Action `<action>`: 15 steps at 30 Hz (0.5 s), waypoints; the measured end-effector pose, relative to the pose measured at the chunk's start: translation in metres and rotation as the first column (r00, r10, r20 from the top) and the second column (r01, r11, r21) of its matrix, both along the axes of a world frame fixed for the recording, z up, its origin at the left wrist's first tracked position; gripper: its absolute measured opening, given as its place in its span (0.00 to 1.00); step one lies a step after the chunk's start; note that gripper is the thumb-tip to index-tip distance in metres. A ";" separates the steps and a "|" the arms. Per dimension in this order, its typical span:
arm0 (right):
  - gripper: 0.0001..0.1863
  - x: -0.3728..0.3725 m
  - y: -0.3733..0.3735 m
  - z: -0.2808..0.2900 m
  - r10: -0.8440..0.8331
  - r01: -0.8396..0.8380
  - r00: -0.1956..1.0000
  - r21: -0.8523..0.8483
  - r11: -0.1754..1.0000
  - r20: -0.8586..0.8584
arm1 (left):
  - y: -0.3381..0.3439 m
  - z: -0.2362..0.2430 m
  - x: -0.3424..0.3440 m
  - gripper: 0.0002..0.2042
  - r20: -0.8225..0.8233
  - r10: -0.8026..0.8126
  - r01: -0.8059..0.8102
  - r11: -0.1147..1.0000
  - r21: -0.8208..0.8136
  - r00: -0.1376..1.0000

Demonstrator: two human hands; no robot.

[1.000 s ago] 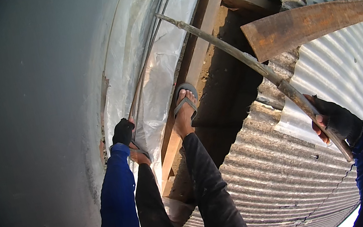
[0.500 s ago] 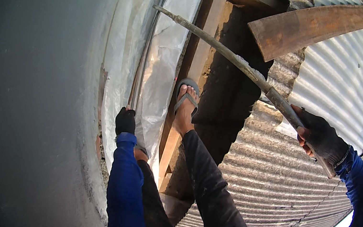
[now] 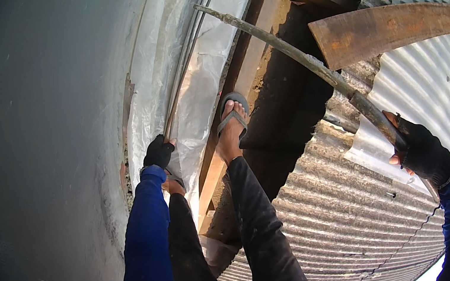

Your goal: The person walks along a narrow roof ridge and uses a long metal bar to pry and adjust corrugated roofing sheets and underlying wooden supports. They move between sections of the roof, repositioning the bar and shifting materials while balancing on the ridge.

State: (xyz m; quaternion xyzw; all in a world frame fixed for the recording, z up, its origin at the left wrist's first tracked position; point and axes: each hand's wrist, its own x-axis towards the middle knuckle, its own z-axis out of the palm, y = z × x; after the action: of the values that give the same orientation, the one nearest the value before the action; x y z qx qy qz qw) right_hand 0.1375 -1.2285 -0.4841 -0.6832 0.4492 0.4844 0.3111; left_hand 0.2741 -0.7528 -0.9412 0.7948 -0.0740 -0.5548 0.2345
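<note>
Currently gripping a long, rough, grey-brown pole [image 3: 294, 55] in the curled right hand [image 3: 422, 148], gloved in black, and pointing it up and leftward from there on a slanting long axis, toward the crinkled translucent sheeting [image 3: 201, 72] above the left hand [image 3: 158, 152]. Also closing that left hand around thin rods [image 3: 174, 111] slanting up and rightward from it, while holding the pole over weathered corrugated sheets [image 3: 334, 211] beside the right hand.

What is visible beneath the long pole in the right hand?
Beneath the pole, from its far tip: plastic sheeting, a wooden beam, a dark gap and corrugated roofing. The strip directly behind it cannot be seen, and the right hand hides more.
</note>
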 end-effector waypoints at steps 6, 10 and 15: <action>0.46 0.003 0.021 0.029 -0.156 0.160 0.984 0.041 0.986 -0.091 | 0.023 -0.005 -0.036 0.12 -0.115 -0.076 0.073 0.997 -0.032 0.990; 0.44 -0.020 0.059 0.039 -0.098 0.113 0.986 0.113 0.987 -0.132 | 0.028 -0.019 -0.066 0.09 -0.061 -0.101 0.091 0.985 -0.149 0.993; 0.44 -0.065 0.116 0.051 -0.029 0.055 0.994 0.245 0.968 -0.107 | 0.037 -0.026 -0.083 0.07 -0.104 -0.105 0.088 0.984 -0.152 0.989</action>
State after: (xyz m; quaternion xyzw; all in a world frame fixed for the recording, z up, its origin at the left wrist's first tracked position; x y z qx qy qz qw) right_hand 0.0725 -1.1129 -0.4328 -0.6035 0.4150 0.5646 0.3805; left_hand 0.1913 -0.7154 -0.9677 0.7387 -0.1399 -0.6020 0.2690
